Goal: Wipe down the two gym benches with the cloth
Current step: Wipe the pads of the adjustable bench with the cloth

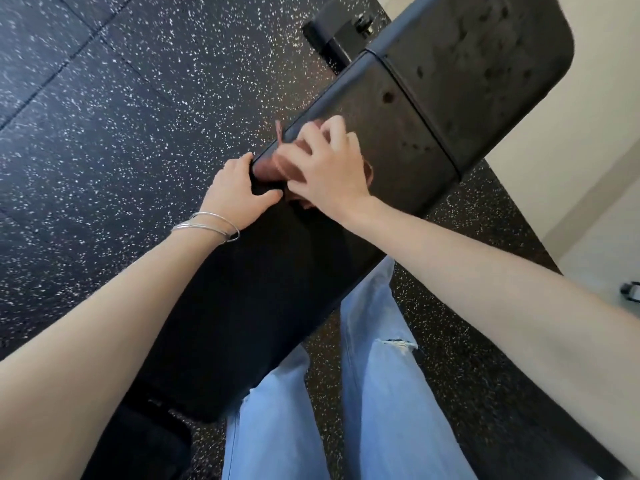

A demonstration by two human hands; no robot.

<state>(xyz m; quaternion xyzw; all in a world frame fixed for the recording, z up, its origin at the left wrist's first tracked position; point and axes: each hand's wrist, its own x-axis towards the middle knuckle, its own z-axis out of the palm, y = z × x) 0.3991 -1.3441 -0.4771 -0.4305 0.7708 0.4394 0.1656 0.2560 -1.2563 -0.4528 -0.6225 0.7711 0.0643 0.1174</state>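
Speckled rubber floor (138, 116) surrounds the bench (277, 289). Wiping looks under way: the right hand (329, 171), fingers spread, presses the cloth (289, 168) onto the pad's nine-o'clock edge. The left hand (235, 188) grips that edge just beside it. The next sweep should probably go toward one o'clock, where the far pad (485, 64) shows smudges. No containers are visible.

- Your bench pad (398, 143) looks like smooth black vinyl, with a dull sheen and smudges.
- Your cloth (277, 166) is a soft, matt fabric.
- The floor (138, 116) is matt, speckled rubber.
- Your bangles (211, 225) are thin, shiny metal.
- Your jeans (381, 393) are frayed denim.
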